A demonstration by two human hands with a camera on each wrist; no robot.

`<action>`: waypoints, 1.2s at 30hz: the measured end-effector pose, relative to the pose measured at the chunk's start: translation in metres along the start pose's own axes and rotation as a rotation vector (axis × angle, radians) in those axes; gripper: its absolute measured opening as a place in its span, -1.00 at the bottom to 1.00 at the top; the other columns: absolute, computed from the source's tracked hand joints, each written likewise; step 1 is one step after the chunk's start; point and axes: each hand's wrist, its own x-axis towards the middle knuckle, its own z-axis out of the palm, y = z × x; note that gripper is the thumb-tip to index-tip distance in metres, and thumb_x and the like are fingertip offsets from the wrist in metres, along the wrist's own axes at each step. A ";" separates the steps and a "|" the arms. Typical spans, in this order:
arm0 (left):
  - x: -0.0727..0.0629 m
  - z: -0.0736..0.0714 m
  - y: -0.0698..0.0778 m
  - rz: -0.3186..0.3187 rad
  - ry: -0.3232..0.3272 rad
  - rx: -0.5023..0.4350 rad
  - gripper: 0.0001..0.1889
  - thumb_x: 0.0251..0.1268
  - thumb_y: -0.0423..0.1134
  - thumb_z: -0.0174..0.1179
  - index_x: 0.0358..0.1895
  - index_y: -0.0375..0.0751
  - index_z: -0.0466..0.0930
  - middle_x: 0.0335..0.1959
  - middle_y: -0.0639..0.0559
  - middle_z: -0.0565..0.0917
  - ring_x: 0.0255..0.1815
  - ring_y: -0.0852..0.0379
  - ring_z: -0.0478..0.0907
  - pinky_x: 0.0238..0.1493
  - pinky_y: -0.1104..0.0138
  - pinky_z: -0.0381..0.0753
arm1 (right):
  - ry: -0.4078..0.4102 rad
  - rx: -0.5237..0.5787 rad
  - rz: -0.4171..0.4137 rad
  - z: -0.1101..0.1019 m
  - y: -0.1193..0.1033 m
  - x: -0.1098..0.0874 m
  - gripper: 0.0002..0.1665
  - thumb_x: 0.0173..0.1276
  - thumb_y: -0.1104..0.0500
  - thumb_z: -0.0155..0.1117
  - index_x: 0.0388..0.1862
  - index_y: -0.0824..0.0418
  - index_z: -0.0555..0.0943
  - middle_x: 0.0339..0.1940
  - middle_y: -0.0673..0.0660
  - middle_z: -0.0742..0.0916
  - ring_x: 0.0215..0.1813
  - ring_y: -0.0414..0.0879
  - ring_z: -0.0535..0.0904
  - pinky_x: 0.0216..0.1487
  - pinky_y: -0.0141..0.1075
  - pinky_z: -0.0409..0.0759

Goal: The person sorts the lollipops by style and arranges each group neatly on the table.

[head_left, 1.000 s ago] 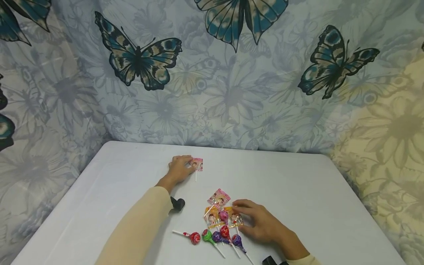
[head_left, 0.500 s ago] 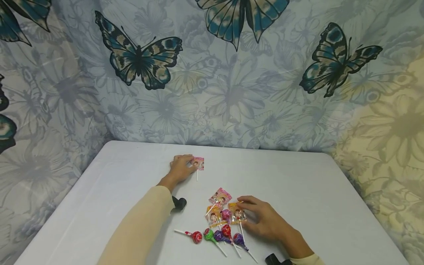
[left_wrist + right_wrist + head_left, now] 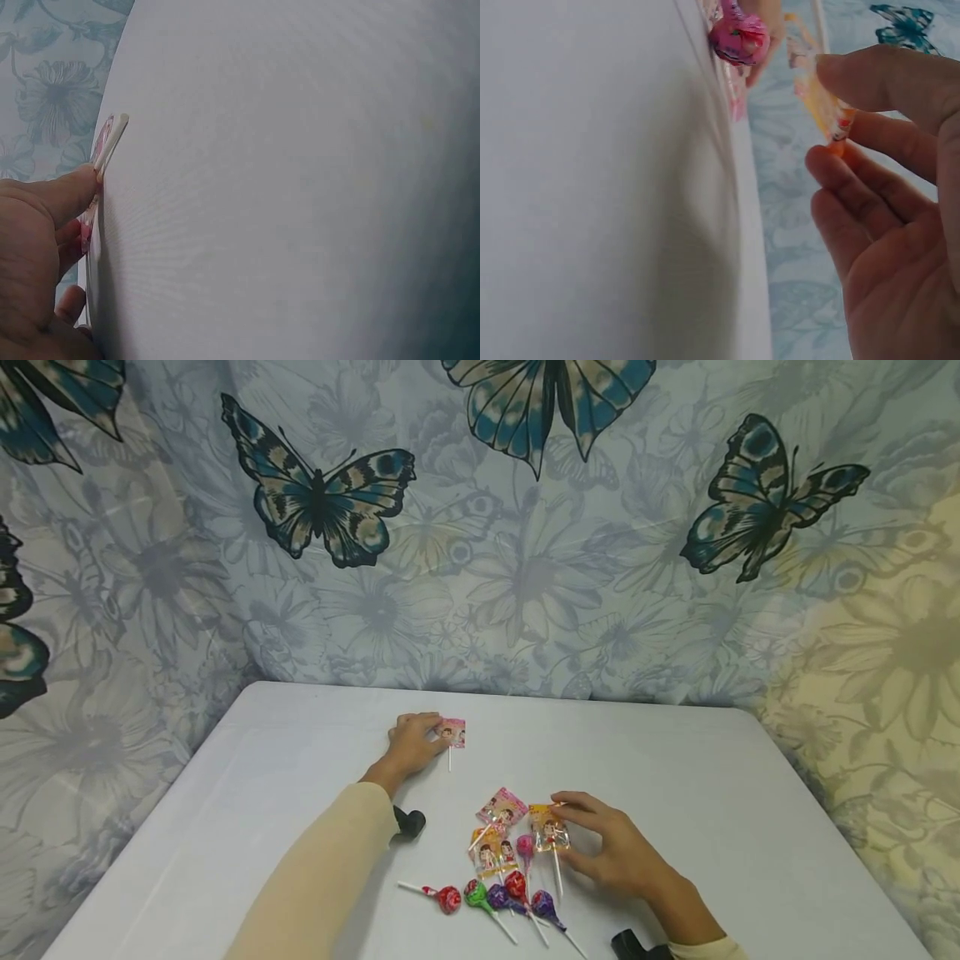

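Note:
Near the far edge of the table, my left hand [image 3: 411,745] pinches a lollipop in a flat pink wrapper [image 3: 454,732]. In the left wrist view its white stick [image 3: 112,142] stands beside the thumb. My right hand [image 3: 611,847] pinches a lollipop in a flat orange wrapper [image 3: 546,828] between thumb and fingers, its stick pointing down. The right wrist view shows that orange wrapper [image 3: 821,109] off the table surface. Left of it lie another pink-wrapped lollipop [image 3: 504,807], an orange-wrapped one [image 3: 487,853] and a round pink lollipop [image 3: 525,845].
Several round lollipops lie nearer on the white table [image 3: 660,760]: a red one [image 3: 448,900] apart at left, a green one [image 3: 476,893], a second red one [image 3: 515,884] and purple ones [image 3: 543,904]. Butterfly-patterned cloth [image 3: 360,610] hangs behind the table.
My right hand has drawn the orange-wrapped lollipop up and to the right, out of the cluster. My left hand stays nearly still with the pink-wrapped lollipop.

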 end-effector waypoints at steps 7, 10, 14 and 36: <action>0.000 0.000 0.000 0.003 0.014 -0.006 -0.49 0.23 -0.15 0.31 0.22 -0.28 0.53 0.29 -0.06 0.47 0.32 -0.18 0.17 0.22 -0.11 0.08 | 0.026 -0.020 -0.007 -0.011 -0.001 0.014 -0.36 0.01 0.22 0.56 0.14 0.24 0.62 0.23 0.07 0.56 0.21 0.07 0.50 0.04 0.02 0.54; 0.001 0.000 0.000 0.005 0.013 0.000 -0.49 0.23 -0.14 0.31 0.23 -0.27 0.53 0.29 -0.05 0.47 0.33 -0.17 0.17 0.22 -0.10 0.08 | 0.035 -0.019 0.003 -0.013 -0.001 0.021 -0.36 0.01 0.22 0.56 0.15 0.26 0.61 0.23 0.11 0.55 0.23 0.07 0.48 0.06 0.03 0.52; 0.002 -0.001 0.001 0.007 0.005 0.000 -0.48 0.24 -0.12 0.31 0.23 -0.27 0.52 0.30 -0.05 0.46 0.34 -0.16 0.15 0.24 -0.08 0.06 | 0.051 -0.014 -0.001 -0.014 0.002 0.031 -0.34 0.01 0.26 0.56 0.15 0.30 0.60 0.24 0.12 0.55 0.23 0.07 0.48 0.06 0.02 0.52; -0.001 -0.001 -0.001 0.000 0.003 -0.004 -0.50 0.23 -0.15 0.30 0.22 -0.27 0.54 0.30 -0.04 0.46 0.32 -0.16 0.17 0.21 -0.09 0.08 | 0.071 0.035 0.037 -0.005 0.030 0.093 -0.34 0.06 0.27 0.53 0.18 0.35 0.56 0.25 0.21 0.54 0.27 0.14 0.43 0.15 0.10 0.44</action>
